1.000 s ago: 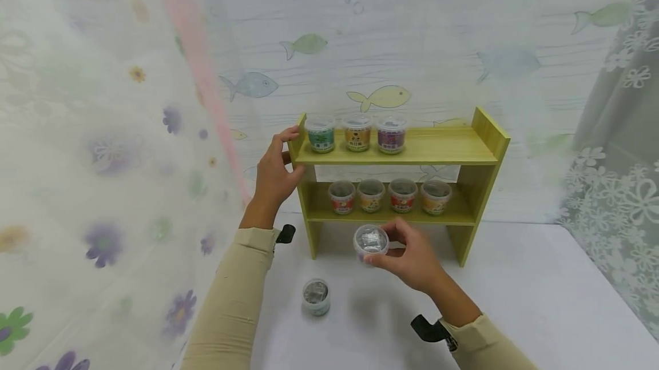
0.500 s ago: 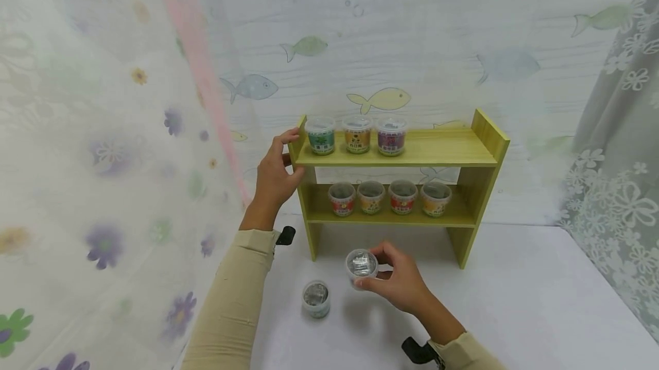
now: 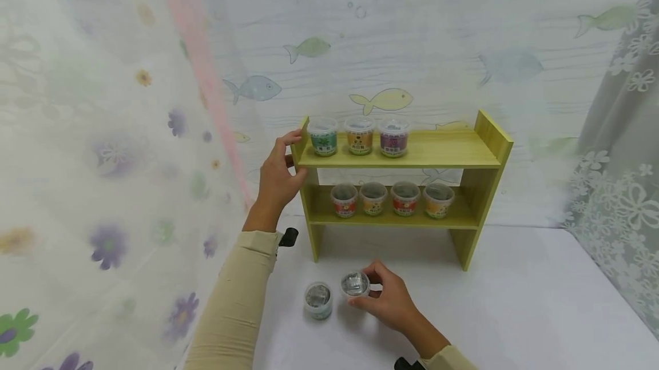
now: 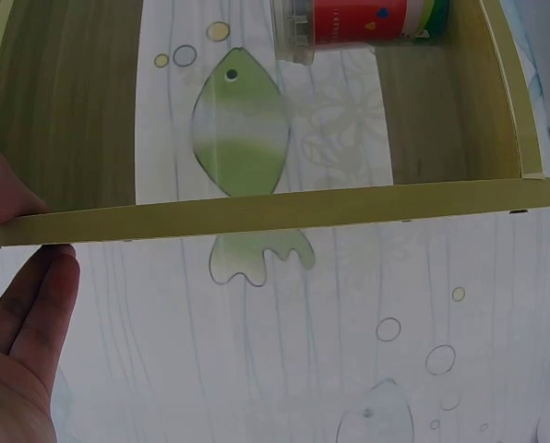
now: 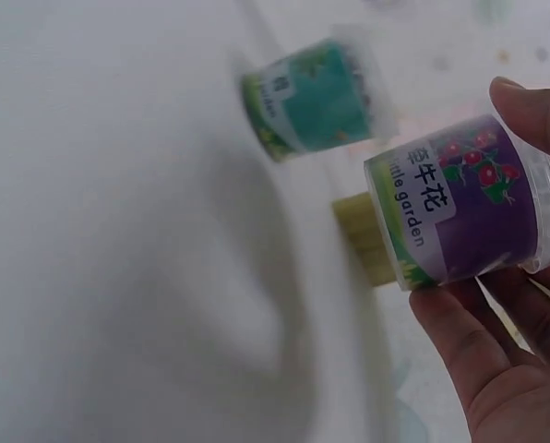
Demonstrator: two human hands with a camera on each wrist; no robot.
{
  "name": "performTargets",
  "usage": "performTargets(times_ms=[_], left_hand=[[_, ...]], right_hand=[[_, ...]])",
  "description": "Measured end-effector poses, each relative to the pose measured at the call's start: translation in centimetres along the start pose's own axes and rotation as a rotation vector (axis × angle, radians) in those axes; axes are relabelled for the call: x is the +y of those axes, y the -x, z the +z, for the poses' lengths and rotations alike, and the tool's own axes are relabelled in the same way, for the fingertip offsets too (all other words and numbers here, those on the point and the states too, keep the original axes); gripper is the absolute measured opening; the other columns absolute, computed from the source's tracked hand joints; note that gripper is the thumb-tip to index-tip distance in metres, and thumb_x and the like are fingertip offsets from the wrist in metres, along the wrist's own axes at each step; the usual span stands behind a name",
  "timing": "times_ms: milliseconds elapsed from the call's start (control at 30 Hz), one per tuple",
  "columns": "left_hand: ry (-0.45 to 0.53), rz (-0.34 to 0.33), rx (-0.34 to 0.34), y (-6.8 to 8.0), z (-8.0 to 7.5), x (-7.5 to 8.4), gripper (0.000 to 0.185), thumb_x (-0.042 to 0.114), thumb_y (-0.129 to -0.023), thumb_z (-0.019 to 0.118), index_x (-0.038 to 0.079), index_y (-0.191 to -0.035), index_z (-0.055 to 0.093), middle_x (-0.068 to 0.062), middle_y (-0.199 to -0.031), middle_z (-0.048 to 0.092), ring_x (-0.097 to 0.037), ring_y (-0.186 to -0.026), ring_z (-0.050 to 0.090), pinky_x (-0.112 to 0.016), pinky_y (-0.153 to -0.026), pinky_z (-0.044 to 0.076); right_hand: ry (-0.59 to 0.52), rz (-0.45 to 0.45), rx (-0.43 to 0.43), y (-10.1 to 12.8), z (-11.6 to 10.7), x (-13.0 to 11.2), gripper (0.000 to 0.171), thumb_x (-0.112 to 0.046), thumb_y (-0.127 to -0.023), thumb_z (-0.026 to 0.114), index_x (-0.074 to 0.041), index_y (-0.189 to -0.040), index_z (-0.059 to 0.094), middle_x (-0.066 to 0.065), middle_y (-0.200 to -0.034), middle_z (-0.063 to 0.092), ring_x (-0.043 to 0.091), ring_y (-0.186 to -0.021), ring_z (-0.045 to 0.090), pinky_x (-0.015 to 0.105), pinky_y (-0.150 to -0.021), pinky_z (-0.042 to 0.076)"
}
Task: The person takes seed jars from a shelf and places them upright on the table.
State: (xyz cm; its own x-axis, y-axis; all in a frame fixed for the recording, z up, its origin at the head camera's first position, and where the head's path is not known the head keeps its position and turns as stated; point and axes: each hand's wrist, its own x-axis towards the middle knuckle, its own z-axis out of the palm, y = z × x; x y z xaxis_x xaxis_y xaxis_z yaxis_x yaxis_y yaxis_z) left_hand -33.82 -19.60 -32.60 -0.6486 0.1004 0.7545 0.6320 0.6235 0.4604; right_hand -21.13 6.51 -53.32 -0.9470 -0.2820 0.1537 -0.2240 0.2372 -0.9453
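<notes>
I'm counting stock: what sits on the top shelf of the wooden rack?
On the top board of the rack stand three lidded cups in a row at its left end: teal, orange and purple labels. The left hand grips that end. Their contents are hidden.

Head: you looked forward and down on the shelf (image 3: 401,155).
Left wrist: close under that shelf (image 4: 257,212).
Right wrist: close, shared purple cup (image 5: 469,208).
</notes>
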Motion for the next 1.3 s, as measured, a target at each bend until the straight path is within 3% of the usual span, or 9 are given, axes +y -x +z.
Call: performTargets(times_ms=[300, 533, 1300], left_hand=[[0.002, 0.007, 0.009, -0.2, 0.1, 0.2, 0.058, 0.0, -0.089, 0.066, 0.017, -0.142, 0.049, 0.015, -0.158, 0.046, -0.025, -0.111, 0.074, -0.037, -0.091, 0.061], [-0.002, 0.002, 0.014, -0.3, 0.2, 0.2, 0.059, 0.001, -0.089, 0.068, 0.018, -0.142, 0.049, 0.017, -0.158, 0.046, -0.024, -0.111, 0.074, -0.036, -0.091, 0.061], [0.014, -0.015, 0.02, 0.1, 0.3, 0.2, 0.058, 0.002, -0.09, 0.068, 0.018, -0.142, 0.049, 0.022, -0.157, 0.045, -0.025, -0.111, 0.074, -0.036, -0.09, 0.061]], right_hand=[[0.037, 0.011, 0.001, -0.2, 1.6, 2.6, 0.063, -0.034, -0.073, 0.095, -0.017, -0.12, 0.058, 0.006, -0.123, 0.066, 0.025, -0.112, 0.066, 0.025, -0.085, 0.059], [0.078, -0.042, -0.012, -0.2, 2.3, 3.4, 0.076, -0.03, -0.071, 0.096, -0.009, -0.135, 0.06, 0.009, -0.126, 0.065, 0.026, -0.11, 0.065, 0.021, -0.079, 0.059], [0.057, -0.043, -0.051, 0.0, 2.5, 4.2, 0.071, -0.035, -0.073, 0.094, -0.013, -0.134, 0.063, 0.007, -0.126, 0.066, 0.022, -0.108, 0.069, 0.026, -0.083, 0.061]])
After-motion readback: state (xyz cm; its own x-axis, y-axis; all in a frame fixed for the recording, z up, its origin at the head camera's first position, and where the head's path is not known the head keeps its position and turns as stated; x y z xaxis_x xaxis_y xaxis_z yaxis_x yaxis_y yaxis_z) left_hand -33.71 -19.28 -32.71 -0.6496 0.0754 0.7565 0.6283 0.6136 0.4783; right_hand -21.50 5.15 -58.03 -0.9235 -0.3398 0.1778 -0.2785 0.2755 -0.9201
